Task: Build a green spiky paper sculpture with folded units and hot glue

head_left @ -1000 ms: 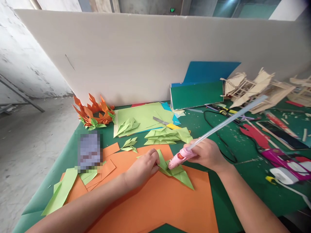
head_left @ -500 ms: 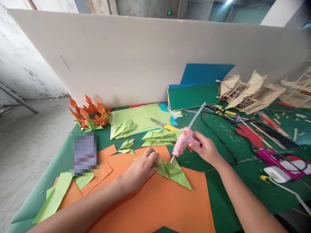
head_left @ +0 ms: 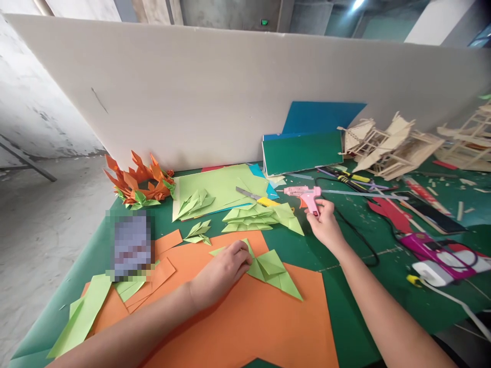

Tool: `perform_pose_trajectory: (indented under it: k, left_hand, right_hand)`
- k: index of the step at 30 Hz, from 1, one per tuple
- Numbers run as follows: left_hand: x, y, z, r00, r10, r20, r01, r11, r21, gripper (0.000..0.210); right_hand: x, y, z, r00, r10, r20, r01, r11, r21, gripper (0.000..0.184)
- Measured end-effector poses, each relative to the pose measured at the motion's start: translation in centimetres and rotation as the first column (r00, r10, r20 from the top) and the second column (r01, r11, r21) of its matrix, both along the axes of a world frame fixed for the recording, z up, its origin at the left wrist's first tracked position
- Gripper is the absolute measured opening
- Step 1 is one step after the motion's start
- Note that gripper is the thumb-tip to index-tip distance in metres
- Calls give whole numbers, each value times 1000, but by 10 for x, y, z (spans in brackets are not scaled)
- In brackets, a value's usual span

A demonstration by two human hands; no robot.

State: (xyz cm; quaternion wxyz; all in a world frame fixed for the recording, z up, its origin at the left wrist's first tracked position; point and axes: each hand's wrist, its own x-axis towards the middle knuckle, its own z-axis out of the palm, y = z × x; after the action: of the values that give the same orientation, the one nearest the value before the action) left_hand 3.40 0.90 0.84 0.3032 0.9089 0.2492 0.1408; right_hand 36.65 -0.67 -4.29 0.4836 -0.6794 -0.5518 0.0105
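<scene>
My left hand [head_left: 226,268] is closed on a folded green paper piece [head_left: 271,271], pinching its left part above a large orange paper sheet [head_left: 245,322]. The fingers hide part of the fold. My right hand [head_left: 324,225] grips a pink hot glue gun [head_left: 305,197] by its handle, off to the right. The gun's nozzle points left and a long clear glue stick [head_left: 356,194] sticks out of its back. Just left of the gun lie a yellow-handled utility knife [head_left: 263,198] and a stack of folded green papers [head_left: 249,217].
An orange and green origami ring [head_left: 141,184] stands at the back left. Behind the table rises a white board [head_left: 184,92]. Wooden stick models [head_left: 395,148], a purple power strip [head_left: 425,250] and a dark phone [head_left: 433,212] are on the right.
My right hand has moved the glue gun away from the folded paper and turned its nozzle from downward to leftward. My left hand has stayed almost in place on the paper.
</scene>
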Motion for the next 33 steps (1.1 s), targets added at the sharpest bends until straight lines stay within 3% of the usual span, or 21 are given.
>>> perform_pose_trajectory:
  k: [7,11,13,15,17,18,20,26,33]
  left_hand:
    - [1,-2,-2,1000,3,-30,2,985,172,20]
    - [2,-3,-2,1000,-5,-23,9,986,166,21]
    - [2,-3,-2,1000,-5,-21,8,988,157,21]
    - [2,-3,-1,1000,-2,-25,6,988,157,20]
    - [2,-3,0,999,-2,-38,8,988,157,19]
    - [2,-3,0,999,-3,-46,10,988,157,18]
    - [1,-2,-1,999,-2,-53,10,988,156,14]
    - [-1,-1,-3,998,-3,-62,13,988,155,17]
    - [0,-2,-2,999,4,-46,4,983,182,19]
  right_hand:
    - [1,3,-1,991,-83,103,84,996,-7,31]
    - [-13,-7,22,981,-89,171,85,996,34,29]
    - [-27,-17,40,982,60,178,-69,997,46,21]
    - [-45,-28,55,920,374,115,-371,927,-49,16]
    - [-62,-36,65,764,641,76,-614,758,-218,15]
    - [-69,-39,67,712,700,46,-662,693,-286,14]
    - [-80,-42,69,675,738,3,-680,623,-385,12]
    - [-92,-44,67,612,791,-5,-684,526,-506,19]
    - [-99,-47,67,573,817,60,-665,507,-548,6]
